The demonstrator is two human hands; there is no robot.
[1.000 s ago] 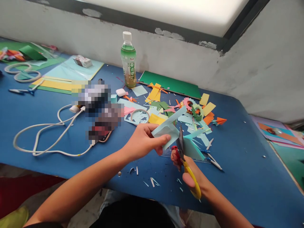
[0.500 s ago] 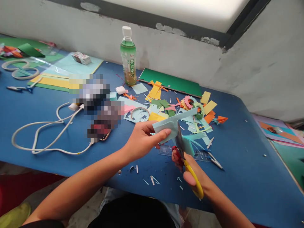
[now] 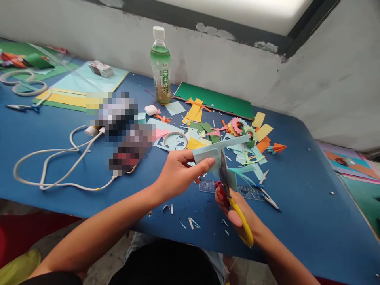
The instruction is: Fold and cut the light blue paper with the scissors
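Note:
Between the thumb and fingers of my left hand (image 3: 185, 170) is light blue paper (image 3: 208, 156), with a long narrow strip reaching to the right. My right hand (image 3: 234, 202) grips scissors (image 3: 240, 219) with a yellow and red handle. Their dark blades point up at the paper, touching its right part; how far they stand apart is hard to see. Beneath the hands lie a clear ruler (image 3: 251, 193) and a compass (image 3: 270, 201). Light blue scraps (image 3: 175, 140) and a roll of tape (image 3: 185, 137) lie beyond my left hand.
A green-tea bottle (image 3: 161, 75) stands near the wall beside a green board (image 3: 213, 101). White cables (image 3: 44, 166) loop across the left of the blue table (image 3: 314, 213). Paper cogs (image 3: 237, 126) and an orange paper piece (image 3: 278, 147) lie right of centre.
The light blue piece hanging behind the scissors has shifted left and shows narrower. Both hands keep almost the same place and grip; the view has tilted slightly.

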